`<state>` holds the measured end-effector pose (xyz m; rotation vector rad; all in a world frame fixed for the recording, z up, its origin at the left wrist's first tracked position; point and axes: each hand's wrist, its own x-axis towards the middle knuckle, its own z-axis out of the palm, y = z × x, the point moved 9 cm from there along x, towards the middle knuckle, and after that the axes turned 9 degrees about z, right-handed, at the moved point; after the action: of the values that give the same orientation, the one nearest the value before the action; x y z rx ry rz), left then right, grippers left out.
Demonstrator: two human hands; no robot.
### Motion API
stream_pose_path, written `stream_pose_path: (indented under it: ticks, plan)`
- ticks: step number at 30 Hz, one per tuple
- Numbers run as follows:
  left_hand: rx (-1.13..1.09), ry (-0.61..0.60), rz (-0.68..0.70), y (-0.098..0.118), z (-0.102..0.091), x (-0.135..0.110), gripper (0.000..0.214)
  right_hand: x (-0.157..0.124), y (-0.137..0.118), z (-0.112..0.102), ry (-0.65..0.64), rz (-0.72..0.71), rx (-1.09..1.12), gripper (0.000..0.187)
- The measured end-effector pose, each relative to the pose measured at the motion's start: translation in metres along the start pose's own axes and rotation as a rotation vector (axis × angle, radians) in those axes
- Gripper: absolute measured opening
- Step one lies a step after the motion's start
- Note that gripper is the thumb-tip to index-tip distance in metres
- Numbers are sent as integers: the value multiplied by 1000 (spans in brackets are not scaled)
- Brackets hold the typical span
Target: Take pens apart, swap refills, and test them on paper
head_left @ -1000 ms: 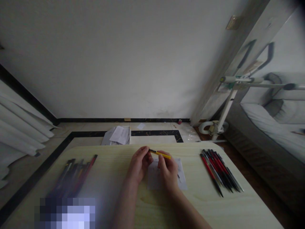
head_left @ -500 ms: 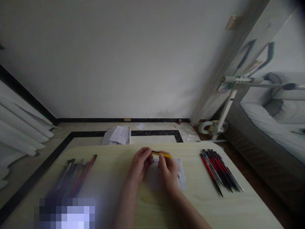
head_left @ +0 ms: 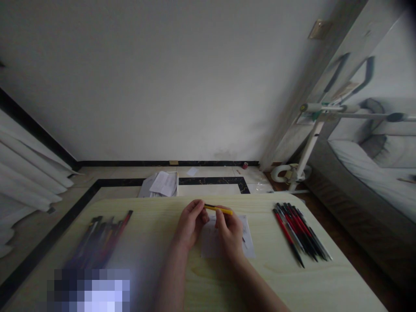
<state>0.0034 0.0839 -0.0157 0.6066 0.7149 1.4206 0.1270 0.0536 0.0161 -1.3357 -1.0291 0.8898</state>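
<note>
A yellow pen (head_left: 224, 211) with a dark end is held level between my two hands, just above the table. My left hand (head_left: 193, 221) pinches its dark end between thumb and fingers. Around the yellow barrel, my right hand (head_left: 230, 227) is closed, thumb on top. Beneath the right hand lies a white sheet of paper (head_left: 211, 249) with dark marks on it, partly covered by that hand. Several red, black and silver pens (head_left: 300, 234) lie side by side on the right. A blurred bunch of pens (head_left: 100, 238) lies on the left.
The pale wooden table (head_left: 152, 216) ends in a rounded far edge. Beyond it, a box of papers (head_left: 164, 184) sits on the floor by the wall. White exercise equipment (head_left: 308, 151) and a sofa (head_left: 357, 173) stand at the right, a curtain (head_left: 26, 173) at the left.
Both hands and the pen have shifted very slightly to the left, with the same hold. The pens and paper lie as before.
</note>
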Motion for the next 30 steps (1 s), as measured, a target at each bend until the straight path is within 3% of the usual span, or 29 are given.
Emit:
stream_pose_path:
  ticks: [8, 14, 30]
  plan:
    - [9, 4, 54, 4, -3, 2, 11, -1, 5, 2, -21, 25, 1, 21]
    - [34, -83, -24, 2, 8, -5, 18, -1, 5, 0, 0, 19, -2, 20]
    - [0, -47, 19, 6, 7, -3, 10, -2, -1, 1, -26, -2, 10, 19]
